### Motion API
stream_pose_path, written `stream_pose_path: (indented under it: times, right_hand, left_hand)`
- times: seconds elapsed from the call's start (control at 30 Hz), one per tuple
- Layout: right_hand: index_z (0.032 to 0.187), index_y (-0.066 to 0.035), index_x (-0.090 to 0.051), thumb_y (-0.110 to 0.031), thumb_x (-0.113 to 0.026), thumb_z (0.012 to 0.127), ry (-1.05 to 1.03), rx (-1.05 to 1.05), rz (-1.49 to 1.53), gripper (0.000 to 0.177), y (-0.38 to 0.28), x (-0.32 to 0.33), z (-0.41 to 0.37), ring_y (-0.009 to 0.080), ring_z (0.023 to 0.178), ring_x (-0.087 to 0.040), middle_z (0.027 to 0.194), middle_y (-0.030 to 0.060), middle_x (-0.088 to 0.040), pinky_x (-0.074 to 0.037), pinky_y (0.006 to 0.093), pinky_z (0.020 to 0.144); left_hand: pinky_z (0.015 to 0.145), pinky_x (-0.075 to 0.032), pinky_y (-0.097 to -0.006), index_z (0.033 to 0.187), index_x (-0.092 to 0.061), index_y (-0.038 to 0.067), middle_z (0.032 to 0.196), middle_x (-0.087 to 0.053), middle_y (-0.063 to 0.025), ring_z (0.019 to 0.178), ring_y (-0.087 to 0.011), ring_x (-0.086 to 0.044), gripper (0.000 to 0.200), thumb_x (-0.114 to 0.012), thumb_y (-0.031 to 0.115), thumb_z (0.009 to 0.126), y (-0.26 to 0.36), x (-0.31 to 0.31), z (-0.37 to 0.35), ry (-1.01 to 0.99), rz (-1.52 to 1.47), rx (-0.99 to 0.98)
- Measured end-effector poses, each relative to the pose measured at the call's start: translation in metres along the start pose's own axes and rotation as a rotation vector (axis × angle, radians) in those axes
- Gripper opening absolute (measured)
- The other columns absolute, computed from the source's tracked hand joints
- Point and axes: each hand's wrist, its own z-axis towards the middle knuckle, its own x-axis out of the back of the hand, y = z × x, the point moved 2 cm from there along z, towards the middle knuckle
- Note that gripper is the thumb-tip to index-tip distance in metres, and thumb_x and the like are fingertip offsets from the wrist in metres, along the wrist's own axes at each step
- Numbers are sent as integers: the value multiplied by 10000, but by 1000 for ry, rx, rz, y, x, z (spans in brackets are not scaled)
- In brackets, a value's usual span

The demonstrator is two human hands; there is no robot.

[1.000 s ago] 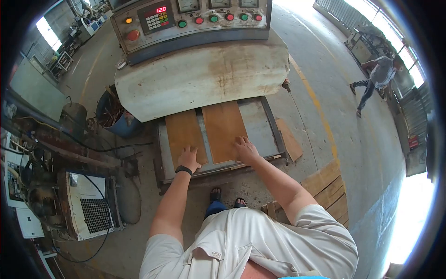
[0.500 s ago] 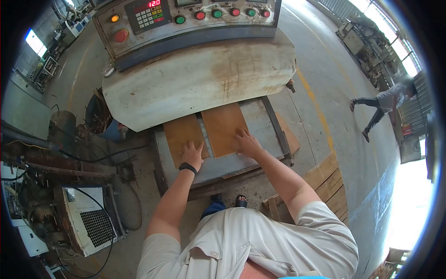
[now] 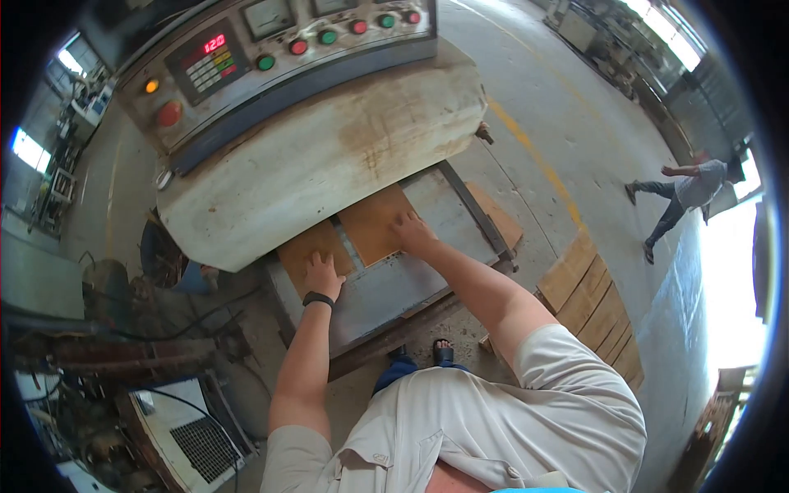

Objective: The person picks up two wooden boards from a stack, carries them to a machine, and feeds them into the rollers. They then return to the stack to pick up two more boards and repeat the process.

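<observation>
Two flat brown wooden panels lie side by side on the grey metal bed [image 3: 370, 301] of a machine, with a narrow gap between them. My left hand [image 3: 324, 278] rests with fingers spread on the near part of the left panel [image 3: 302, 249]. On the right panel [image 3: 367, 223], my right hand [image 3: 413, 233] lies open near its right edge. Neither hand is wrapped round anything. The far ends of both panels are hidden under the machine's stained white hood [image 3: 329, 135].
Above the hood is a control panel [image 3: 271, 62] with buttons and a red display. A blue bin [image 3: 193, 275] stands at left, near hoses. Wooden planks [image 3: 596, 304] lie at right. Another person [image 3: 690, 193] walks on the far right.
Both panels have slid farther under the hood, with my hands moving forward on them. The view has turned, and the other person has moved toward the near side.
</observation>
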Motion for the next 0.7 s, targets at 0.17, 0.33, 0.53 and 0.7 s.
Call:
stream_pose_path:
  times: [0.17,0.33,0.53,0.7]
  right_hand:
    - [1316,-121,-544,-216,-755,758,53,-20,36,604,-9,4,-2,374,1291,-419,1377,164,-470,-408,445,1051]
    - [1322,-40,-530,-314,-739,785,25,-56,441,638,-61,-13,-31,373,1276,-465,1357,184,-521,-406,473,1047]
    - [1420,-69,-441,-574,-390,993,-809,83,1853,663,-178,39,-131,308,1244,-516,1383,117,-536,-385,465,1075]
    - [1515,-110,-277,-674,-309,959,-611,469,2323,791,-200,117,-195,276,1426,-301,1574,82,-282,-261,454,1153]
  left_hand:
    - [1051,-416,-462,1364,-501,76,1454,-392,-204,1305,-404,-406,685,-770,307,778,-5,6,18,105,-117,-25]
    - [1067,-391,-428,1353,-516,54,1372,-508,-208,1272,-347,-487,580,-721,230,839,47,93,31,234,-481,-240]
    - [1030,-422,-351,1298,-542,-40,1294,-592,-141,1179,-228,-557,420,-519,245,991,149,320,-56,791,-961,-714]
    - [1068,-423,-414,1246,-520,-93,1237,-572,-244,1177,-318,-560,429,-404,256,1026,183,393,-157,1050,-1519,-1112]
